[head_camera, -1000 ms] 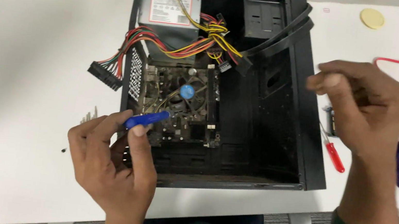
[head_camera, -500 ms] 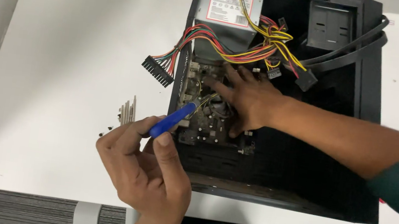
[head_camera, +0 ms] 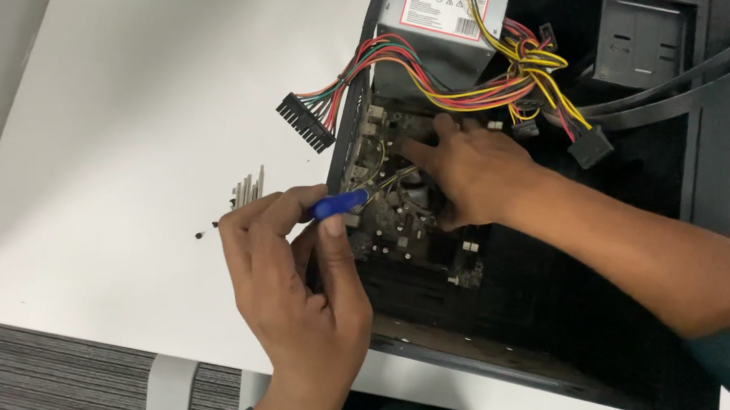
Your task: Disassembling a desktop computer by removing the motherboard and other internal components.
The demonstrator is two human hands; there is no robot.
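Your left hand (head_camera: pixel 298 272) is pinching a blue-handled screwdriver (head_camera: pixel 342 202) w/ closed grip at approx 7 o'clock, tip angling toward the motherboard (head_camera: pixel 400 229) at centre. Your right hand (head_camera: pixel 470 167) is lying flat on that board, fingers spread, gripping nothing. The open PC case (head_camera: pixel 710 187) is sitting on the white surface (head_camera: pixel 141 107); PSU (head_camera: pixel 448 17) at 12 o'clock.

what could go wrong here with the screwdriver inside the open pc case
The left hand holds the blue-handled screwdriver with its shaft over the green circuit board; a slip might scratch the board. The right hand rests on that board and could get jabbed. The bundle of red and yellow wires hangs close above and may snag the right hand.
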